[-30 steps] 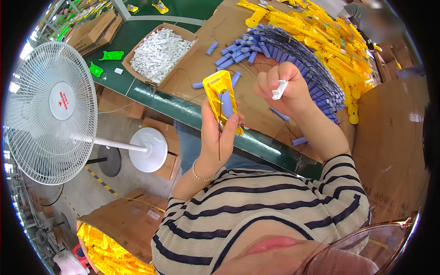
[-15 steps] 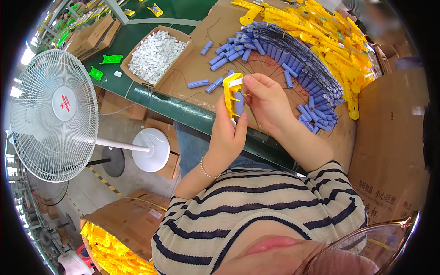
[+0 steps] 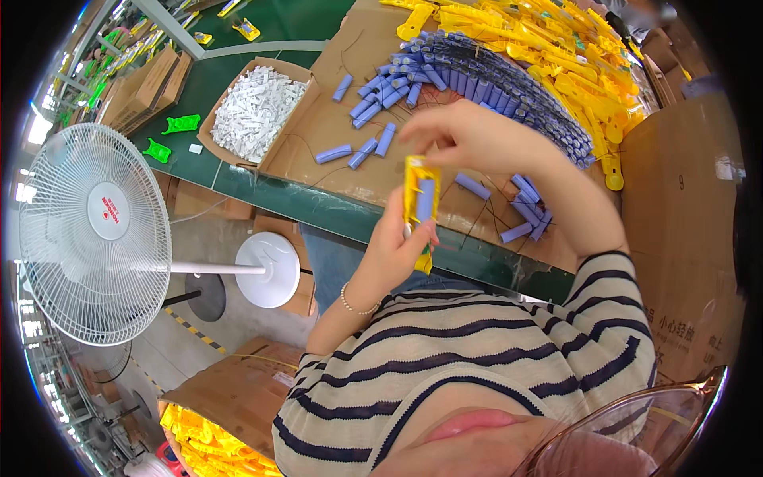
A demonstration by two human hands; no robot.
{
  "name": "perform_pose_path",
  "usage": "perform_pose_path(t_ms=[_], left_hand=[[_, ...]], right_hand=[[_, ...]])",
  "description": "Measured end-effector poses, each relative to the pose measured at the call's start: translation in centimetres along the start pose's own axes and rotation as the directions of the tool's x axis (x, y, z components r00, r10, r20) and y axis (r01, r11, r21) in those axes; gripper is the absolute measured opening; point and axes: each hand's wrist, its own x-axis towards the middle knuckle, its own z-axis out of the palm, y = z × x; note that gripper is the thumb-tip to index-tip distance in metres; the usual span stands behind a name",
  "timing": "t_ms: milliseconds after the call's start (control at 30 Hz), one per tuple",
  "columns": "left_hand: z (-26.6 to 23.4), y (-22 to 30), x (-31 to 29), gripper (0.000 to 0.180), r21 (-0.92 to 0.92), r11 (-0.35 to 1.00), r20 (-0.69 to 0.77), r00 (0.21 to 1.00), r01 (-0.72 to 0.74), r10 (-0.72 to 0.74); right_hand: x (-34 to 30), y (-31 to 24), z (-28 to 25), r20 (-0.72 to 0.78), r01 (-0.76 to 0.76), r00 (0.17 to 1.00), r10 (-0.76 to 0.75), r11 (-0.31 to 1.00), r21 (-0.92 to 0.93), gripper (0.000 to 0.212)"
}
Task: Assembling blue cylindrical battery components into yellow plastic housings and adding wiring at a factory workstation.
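Observation:
My left hand grips a narrow yellow plastic housing upright near the table's front edge, thumb and fingers around its lower part. A blue cylindrical battery cell lies lengthwise inside that housing. Just above the housing's top end is my right hand, its fingers loosely bent and apart, with nothing visible in them. Beyond it spreads a big group of blue cells with dark wires. Several loose cells lie left of the housing, and more loose cells lie right of it.
An open cardboard box of small white strips stands at the left, near two green plastic parts. Yellow housings are heaped at the back right. A white fan stands left; a carton of yellow parts sits below.
My right hand has let go of the white strip at the housing's top and moved up, away from it. My left hand has turned the housing and brought it slightly lower.

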Motion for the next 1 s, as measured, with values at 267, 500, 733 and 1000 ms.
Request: perform_pose_path(t_ms=[267, 500, 733, 1000], left_hand=[[-5.8, -1.7, 1.1, 0.051, -0.013, 0.954, -0.091, 0.951, -0.299, 0.296], [-8.2, -6.0, 0.1, 0.034, 0.79, 0.551, -0.095, 0.835, -0.269, 0.543], [-8.5, -7.3, 2.0, 0.029, 0.707, 0.455, 0.171, 0.756, -0.541, 0.632], [-10.2, -7.8, 0.5, 0.031, 0.724, 0.584, 0.037, 0.866, -0.367, 0.499]], right_hand=[[7.1, 4.1, -8.0, 0.324, -0.255, 0.924, 0.202, 0.958, 0.129, 0.028], [30.4, 18.9, -10.7, 0.005, -0.407, 0.661, 0.751, 0.353, 0.843, 0.02], [46.8, 32.3, -13.5, -0.243, -0.136, 0.332, 0.911, 0.301, 0.944, 0.018], [45.8, 25.6, -8.3, -0.613, -0.665, 0.661, 0.432, 0.715, -0.214, 0.025]])
